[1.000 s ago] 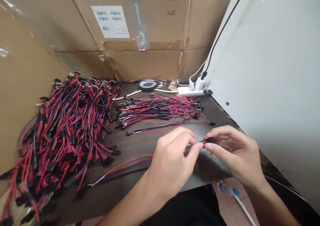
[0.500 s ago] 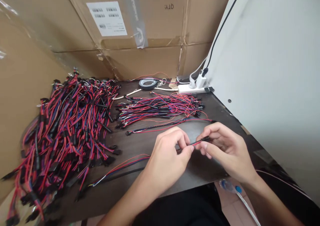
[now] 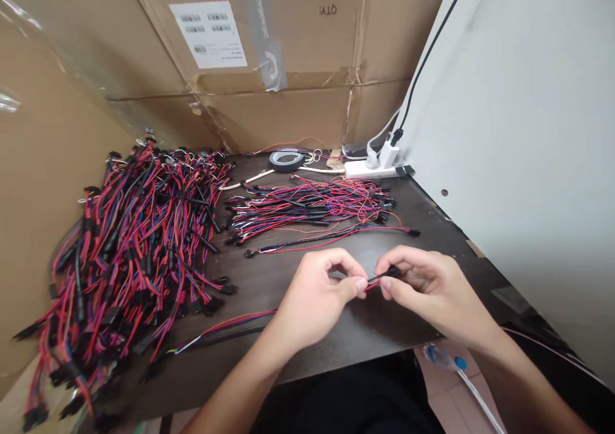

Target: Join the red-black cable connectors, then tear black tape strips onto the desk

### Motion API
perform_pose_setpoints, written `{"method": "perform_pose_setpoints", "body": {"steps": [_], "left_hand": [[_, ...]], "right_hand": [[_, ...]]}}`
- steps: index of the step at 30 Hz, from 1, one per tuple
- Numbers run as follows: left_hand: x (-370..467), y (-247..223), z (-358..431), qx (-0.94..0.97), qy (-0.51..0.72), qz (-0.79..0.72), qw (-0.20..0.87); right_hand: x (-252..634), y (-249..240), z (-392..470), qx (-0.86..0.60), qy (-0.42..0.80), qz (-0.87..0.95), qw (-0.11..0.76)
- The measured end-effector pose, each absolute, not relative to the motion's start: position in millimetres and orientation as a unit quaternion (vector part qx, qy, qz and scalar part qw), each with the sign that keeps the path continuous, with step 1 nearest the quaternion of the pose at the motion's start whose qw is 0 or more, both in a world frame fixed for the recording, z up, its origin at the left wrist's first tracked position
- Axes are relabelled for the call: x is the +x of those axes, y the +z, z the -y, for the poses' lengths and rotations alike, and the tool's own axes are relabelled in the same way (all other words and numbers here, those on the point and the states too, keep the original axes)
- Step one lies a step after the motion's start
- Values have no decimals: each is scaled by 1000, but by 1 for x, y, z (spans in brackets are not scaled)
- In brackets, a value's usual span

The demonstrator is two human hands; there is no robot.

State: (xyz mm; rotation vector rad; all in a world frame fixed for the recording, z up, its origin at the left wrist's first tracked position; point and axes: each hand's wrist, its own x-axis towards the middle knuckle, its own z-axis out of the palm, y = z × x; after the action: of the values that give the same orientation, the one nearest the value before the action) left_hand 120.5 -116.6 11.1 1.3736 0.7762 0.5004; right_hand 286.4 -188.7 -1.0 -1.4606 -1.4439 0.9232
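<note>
My left hand [image 3: 331, 290] pinches a wire harness [image 3: 373, 283] of red and black wires between thumb and forefinger. Close beside it, my right hand [image 3: 423, 286] grips the same harness near its black end [image 3: 393, 272]. The harness's other wires [image 3: 225, 330], red, blue, yellow and white, run out to the left under my left forearm. Just beyond my hands, a single harness [image 3: 317, 240] lies stretched across the dark table [image 3: 346, 350]. Behind that is a flat bundle of similar harnesses [image 3: 307, 203].
A large heap of wire harnesses [image 3: 158, 229] covers the left side. At the back are a roll of black tape [image 3: 286, 160] and a white power strip [image 3: 369, 168] with plugs. Cardboard boxes [image 3: 288, 116] wall the back; a white panel [image 3: 523, 152] stands right. A bottle [image 3: 439, 357] is below.
Both hands have drawn slightly lower with the harness, and my fingertips sit a little differently on it. The whole view has shifted slightly; the piles look the same.
</note>
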Motion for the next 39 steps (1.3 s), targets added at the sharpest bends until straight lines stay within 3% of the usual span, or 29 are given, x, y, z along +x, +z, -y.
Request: {"method": "perform_pose_setpoints", "body": {"steps": [4,15,19,23,30,39], "left_hand": [[118,8,116,594,202,-342,700],[106,7,118,748,190,-391,501],[104,7,123,812,199,-362,413],[104,5,126,838,208,-329,383],[103,4,123,822,235,-342,391],[108,4,114,666,207,-380,608]], "right_hand": [[287,0,187,-599,358,595,399],[290,-3,183,-621,311,608,385],[293,-5,183,-617,308,644,332],[294,-4,183,-614,341,621,349],[290,-4,183,-606,401,571,382],[288,-2,179,-589,374,602,388]]}}
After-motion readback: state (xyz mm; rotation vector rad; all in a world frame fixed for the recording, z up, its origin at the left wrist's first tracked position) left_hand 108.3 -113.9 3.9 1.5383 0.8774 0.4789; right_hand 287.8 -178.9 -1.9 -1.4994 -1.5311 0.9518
